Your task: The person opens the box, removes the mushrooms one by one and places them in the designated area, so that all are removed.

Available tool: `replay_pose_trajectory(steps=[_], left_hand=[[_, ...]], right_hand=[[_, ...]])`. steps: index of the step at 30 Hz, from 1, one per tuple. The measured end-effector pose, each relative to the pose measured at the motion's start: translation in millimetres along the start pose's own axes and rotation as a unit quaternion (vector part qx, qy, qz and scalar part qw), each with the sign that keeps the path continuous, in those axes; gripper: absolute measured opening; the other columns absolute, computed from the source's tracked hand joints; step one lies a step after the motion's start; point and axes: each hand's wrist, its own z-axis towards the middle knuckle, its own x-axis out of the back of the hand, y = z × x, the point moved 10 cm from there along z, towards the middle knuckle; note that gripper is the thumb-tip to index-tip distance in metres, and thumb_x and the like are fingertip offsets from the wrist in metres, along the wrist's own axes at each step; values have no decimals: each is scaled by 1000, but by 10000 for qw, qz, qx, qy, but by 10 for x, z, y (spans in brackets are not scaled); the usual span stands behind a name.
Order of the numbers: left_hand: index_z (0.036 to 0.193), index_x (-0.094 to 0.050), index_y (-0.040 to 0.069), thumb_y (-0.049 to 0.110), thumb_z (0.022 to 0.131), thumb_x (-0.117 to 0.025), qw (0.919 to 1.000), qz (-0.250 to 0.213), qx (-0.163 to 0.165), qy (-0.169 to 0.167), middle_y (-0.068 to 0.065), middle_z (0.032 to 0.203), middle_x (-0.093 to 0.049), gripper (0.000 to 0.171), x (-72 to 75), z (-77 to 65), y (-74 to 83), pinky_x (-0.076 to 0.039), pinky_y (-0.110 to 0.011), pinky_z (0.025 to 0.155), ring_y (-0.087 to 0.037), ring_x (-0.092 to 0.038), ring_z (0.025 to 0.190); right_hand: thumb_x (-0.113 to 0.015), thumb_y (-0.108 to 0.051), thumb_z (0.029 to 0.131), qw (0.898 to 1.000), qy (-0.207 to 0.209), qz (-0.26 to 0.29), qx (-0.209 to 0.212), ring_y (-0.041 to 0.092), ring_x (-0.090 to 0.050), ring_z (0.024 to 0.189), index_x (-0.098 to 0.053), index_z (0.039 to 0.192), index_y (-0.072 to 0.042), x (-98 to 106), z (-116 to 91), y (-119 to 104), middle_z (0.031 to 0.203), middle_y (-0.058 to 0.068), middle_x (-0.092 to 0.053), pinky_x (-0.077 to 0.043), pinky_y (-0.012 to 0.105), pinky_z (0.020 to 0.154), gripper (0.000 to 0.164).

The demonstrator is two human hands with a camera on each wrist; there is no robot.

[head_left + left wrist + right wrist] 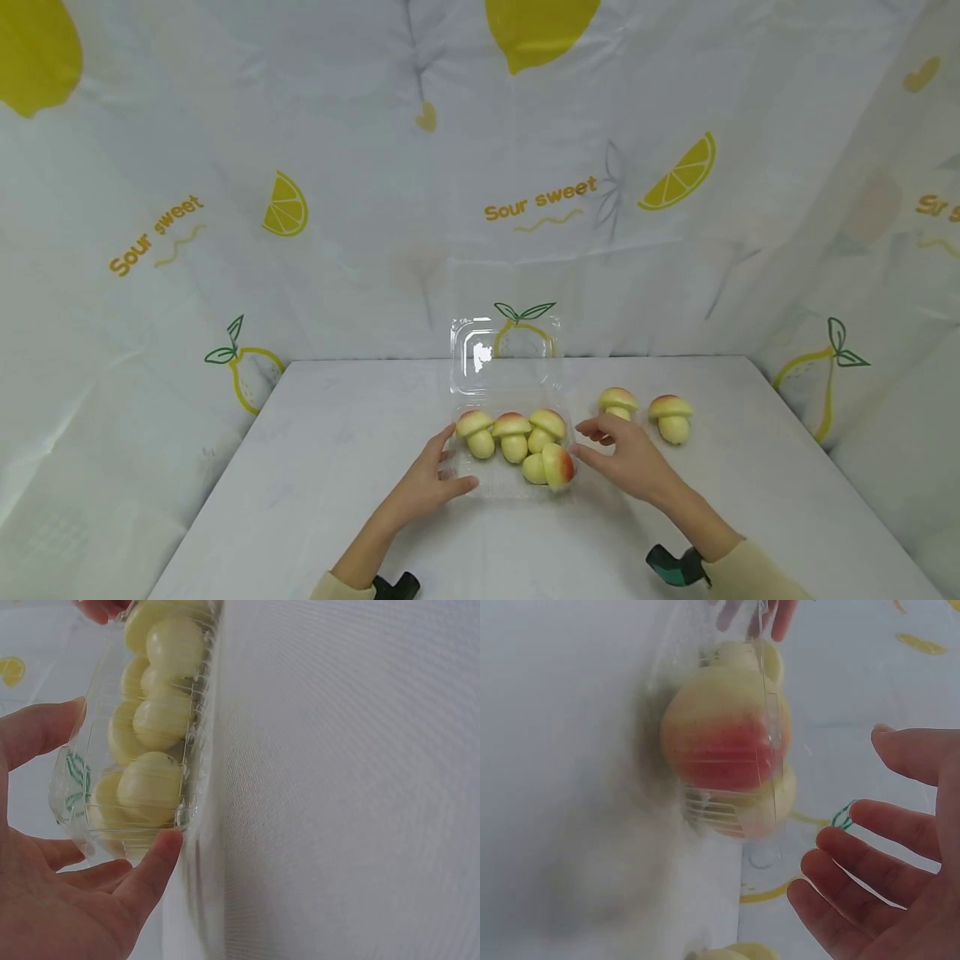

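Observation:
An open clear plastic box (495, 487) with a see-through lid (468, 367) raised at the back stands on the table. Several mushroom-shaped pieces (513, 437), pale yellow with reddish caps, lie in it, one on its side at the front right. My left hand (429, 482) is spread around the box's left end. In the left wrist view its thumb (56, 727) is at the rim and its little finger (157, 866) touches the lower corner. My right hand (630, 458), also seen in the right wrist view, is beside the right end with nothing in its fingers.
Two more mushroom-shaped pieces stand on the white table (330, 433): one (618, 400) just behind my right hand, the other (672, 417) farther right. A white lemon-print curtain (360, 275) hangs behind the table and along both sides.

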Motion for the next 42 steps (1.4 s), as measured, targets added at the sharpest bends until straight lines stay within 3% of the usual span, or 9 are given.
replay_pose_trajectory(steps=[6,14,22,31,42], left_hand=[[160,-21,1,28,89,-79,10000,26,-28,-11,-28,160,-26,95,-2,-10,16,-46,-55,108,-50,-39,140],[159,-23,1,26,89,-80,10000,30,-59,5,-29,160,-27,94,2,-26,26,-46,-56,107,-50,-40,139],[159,-22,2,27,89,-79,10000,27,-24,10,-28,161,-27,94,0,-11,29,-46,-55,107,-49,-40,140],[159,-23,0,27,89,-79,10000,72,-24,18,-29,160,-27,94,-6,-9,5,-46,-55,107,-50,-40,139],[160,-22,2,27,89,-79,10000,17,19,8,-28,161,-26,94,-18,0,-10,-46,-55,107,-49,-40,140]], right_hand=[[-79,-25,90,9999,-169,34,11,28,-65,98,-73,110,-3,-138,-22,-53,106,6,-71,-58,47,85,30],[-80,-31,89,9986,-156,-452,228,24,-60,93,-75,106,-8,-212,-17,-138,102,2,-70,-51,36,79,29],[-82,-29,87,9972,-124,-588,453,19,-58,96,-75,105,-8,-272,-2,-216,102,-1,-70,-51,38,82,28],[-82,-24,86,9936,-343,-722,794,20,-55,86,-73,102,-8,-386,-2,-320,85,-8,-57,-50,32,77,24],[-84,-24,84,9951,-442,-492,732,15,-55,87,-72,105,-8,-471,52,-322,96,-5,-62,-51,28,74,29]])
